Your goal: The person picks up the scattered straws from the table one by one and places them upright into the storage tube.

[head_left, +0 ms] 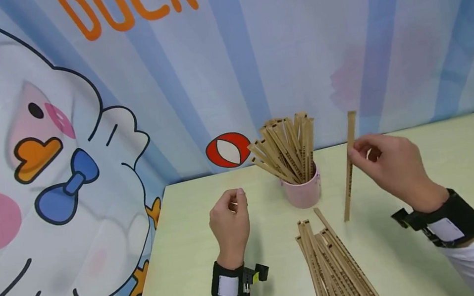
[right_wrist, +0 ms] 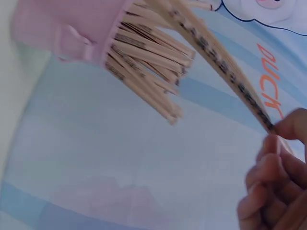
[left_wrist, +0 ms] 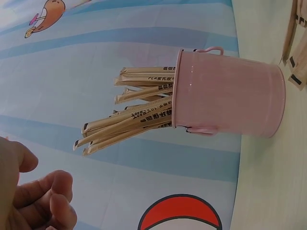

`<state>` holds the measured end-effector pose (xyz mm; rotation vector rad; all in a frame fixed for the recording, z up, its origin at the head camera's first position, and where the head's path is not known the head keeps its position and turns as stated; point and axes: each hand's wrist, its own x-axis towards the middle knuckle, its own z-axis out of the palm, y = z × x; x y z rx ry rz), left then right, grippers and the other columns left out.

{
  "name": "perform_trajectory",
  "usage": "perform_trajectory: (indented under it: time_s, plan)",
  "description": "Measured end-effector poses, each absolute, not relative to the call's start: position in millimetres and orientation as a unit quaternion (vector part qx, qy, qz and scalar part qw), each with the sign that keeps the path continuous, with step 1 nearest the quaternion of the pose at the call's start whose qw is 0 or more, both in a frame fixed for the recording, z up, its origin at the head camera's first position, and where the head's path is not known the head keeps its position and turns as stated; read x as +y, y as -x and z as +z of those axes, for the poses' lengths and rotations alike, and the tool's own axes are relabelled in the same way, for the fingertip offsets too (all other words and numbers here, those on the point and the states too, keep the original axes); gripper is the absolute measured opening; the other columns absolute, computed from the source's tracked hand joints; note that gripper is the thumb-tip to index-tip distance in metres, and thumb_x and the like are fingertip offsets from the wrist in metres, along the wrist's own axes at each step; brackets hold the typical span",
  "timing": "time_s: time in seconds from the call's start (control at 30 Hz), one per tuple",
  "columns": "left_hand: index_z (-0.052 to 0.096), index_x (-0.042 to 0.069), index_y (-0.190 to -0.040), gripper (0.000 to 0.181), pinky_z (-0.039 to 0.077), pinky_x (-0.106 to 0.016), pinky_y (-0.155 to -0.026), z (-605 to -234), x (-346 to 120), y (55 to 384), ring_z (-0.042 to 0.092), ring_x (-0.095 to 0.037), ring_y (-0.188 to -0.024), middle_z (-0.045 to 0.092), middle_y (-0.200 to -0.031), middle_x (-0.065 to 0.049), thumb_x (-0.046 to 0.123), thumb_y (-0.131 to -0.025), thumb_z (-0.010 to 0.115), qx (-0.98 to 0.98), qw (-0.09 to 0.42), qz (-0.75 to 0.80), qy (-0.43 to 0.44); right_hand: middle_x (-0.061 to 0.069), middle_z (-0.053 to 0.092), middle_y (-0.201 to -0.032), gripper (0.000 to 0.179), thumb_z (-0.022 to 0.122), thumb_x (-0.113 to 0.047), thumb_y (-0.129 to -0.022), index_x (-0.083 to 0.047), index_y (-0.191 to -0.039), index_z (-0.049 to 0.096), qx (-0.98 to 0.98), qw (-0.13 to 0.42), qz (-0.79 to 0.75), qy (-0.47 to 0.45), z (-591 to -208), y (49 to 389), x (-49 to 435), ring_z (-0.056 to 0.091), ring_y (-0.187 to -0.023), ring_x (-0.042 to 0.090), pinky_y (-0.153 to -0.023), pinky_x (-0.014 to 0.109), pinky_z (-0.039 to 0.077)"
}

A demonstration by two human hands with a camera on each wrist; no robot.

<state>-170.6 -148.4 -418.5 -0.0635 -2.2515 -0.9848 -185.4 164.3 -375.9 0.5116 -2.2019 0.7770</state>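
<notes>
My right hand [head_left: 389, 165] pinches one paper-wrapped straw [head_left: 348, 188] between thumb and fingertips, holding it nearly upright right of the pink bucket [head_left: 302, 194]. The dark printing along this straw shows in the right wrist view. Many wrapped straws [head_left: 290, 146] stand fanned out in the bucket. Left of the bucket, my left hand [head_left: 230, 224] hovers with loosely curled fingers and nothing in them. In the left wrist view, a gap shows between its thumb and fingers [left_wrist: 60, 201]. A loose pile of wrapped straws [head_left: 336, 270] lies in front of the bucket.
The pale yellow-green table [head_left: 179, 255] meets a blue-striped cloth backdrop [head_left: 295, 45] along its back edge. A large cartoon duck [head_left: 67, 190] is printed on the cloth at left. Both wrists wear black straps [head_left: 457, 219] with small cameras.
</notes>
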Motion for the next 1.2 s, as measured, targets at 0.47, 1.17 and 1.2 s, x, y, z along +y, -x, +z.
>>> perform_trajectory:
  time_s: [0.47,1.17,1.2]
  plan:
    - [0.069,0.009,-0.082,0.024,0.042,-0.026,-0.053,-419,-149,171,0.050,-0.012,-0.056,0.064,-0.067,-0.001,0.024,-0.094,0.056,-0.860,0.337,-0.383,0.029,0.013,0.062,-0.068,0.017,0.061,-0.016,-0.087,0.000,-0.084,0.067,-0.764,0.509,0.314,-0.244,-350,244,131,0.050,-0.050,0.018,-0.047,0.033,0.037]
    - [0.069,0.009,-0.084,0.023,0.041,-0.026,-0.052,-419,-151,170,0.050,-0.012,-0.056,0.063,-0.067,-0.001,0.025,-0.094,0.056,-0.862,0.340,-0.374,0.028,0.004,0.065,-0.071,0.012,0.063,-0.020,-0.088,-0.008,-0.086,0.065,-0.869,0.350,0.268,-0.226,-435,275,110,0.054,-0.052,0.015,-0.042,0.032,0.039]
    - [0.070,0.009,-0.084,0.023,0.041,-0.026,-0.052,-419,-151,170,0.050,-0.012,-0.056,0.063,-0.067,-0.001,0.025,-0.094,0.056,-0.862,0.340,-0.374,0.028,0.004,0.065,-0.072,0.012,0.063,-0.020,-0.088,-0.008,-0.086,0.064,-0.871,0.344,0.269,-0.224,-436,275,109,0.054,-0.051,0.015,-0.042,0.031,0.039]
